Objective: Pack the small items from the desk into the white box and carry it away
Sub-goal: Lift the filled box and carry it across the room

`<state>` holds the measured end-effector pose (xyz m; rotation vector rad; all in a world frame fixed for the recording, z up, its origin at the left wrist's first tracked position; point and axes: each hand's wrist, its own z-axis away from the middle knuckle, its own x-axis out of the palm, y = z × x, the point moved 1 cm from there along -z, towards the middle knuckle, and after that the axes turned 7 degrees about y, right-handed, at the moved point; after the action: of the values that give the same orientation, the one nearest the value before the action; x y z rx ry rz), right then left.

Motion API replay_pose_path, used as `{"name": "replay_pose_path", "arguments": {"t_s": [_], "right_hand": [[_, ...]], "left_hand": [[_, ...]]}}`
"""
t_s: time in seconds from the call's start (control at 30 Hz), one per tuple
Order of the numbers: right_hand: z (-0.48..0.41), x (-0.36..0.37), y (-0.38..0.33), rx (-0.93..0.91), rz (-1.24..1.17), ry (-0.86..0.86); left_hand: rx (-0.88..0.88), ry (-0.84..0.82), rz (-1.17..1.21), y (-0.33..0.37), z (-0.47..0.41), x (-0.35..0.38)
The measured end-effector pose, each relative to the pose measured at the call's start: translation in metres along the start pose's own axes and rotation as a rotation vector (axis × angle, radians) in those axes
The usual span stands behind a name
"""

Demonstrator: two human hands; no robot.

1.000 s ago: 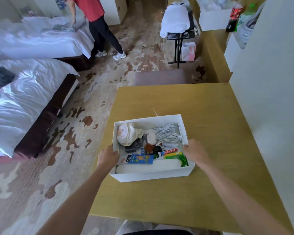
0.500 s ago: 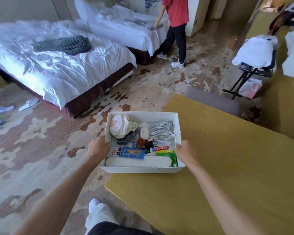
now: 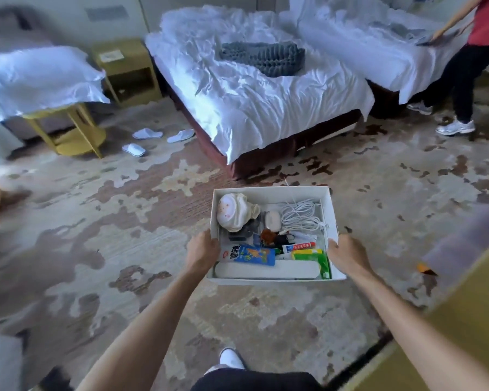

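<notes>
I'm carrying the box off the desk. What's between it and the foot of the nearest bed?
Only patterned carpet. In the head view the stretch from the white box to the bed is bare. The slippers lie well off to the left.

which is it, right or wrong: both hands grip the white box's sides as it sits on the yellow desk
One error: the head view shows the open white cardboard box, gripped by left hand and right hand, held above patterned carpet.
</notes>
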<state>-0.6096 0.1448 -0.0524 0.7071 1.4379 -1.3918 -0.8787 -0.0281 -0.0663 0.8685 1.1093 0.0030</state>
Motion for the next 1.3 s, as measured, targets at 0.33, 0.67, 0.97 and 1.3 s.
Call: {"name": "replay_pose_path", "arguments": {"t_s": [0.33, 0.67, 0.97, 1.3], "right_hand": [[-0.097, 0.116, -0.254, -0.344, 0.003, -0.21], [-0.155, 0.234, -0.508, -0.822, 0.119, -0.491], [-0.084, 0.321, -0.69, -1.238, 0.198, -0.736], [0.065, 0.43, -0.835, -1.501, 0.359, -0.799]], "left_hand": [[-0.335, 0.25, -0.016, -0.135, -0.11, -0.118], [-0.733, 0.547, -0.108, -0.241, -0.173, -0.197], [-1.178, 0.796, -0.002, -0.327, -0.146, -0.23], [-1.446, 0.875, 0.22, -0.473, -0.111, -0.275]]}}
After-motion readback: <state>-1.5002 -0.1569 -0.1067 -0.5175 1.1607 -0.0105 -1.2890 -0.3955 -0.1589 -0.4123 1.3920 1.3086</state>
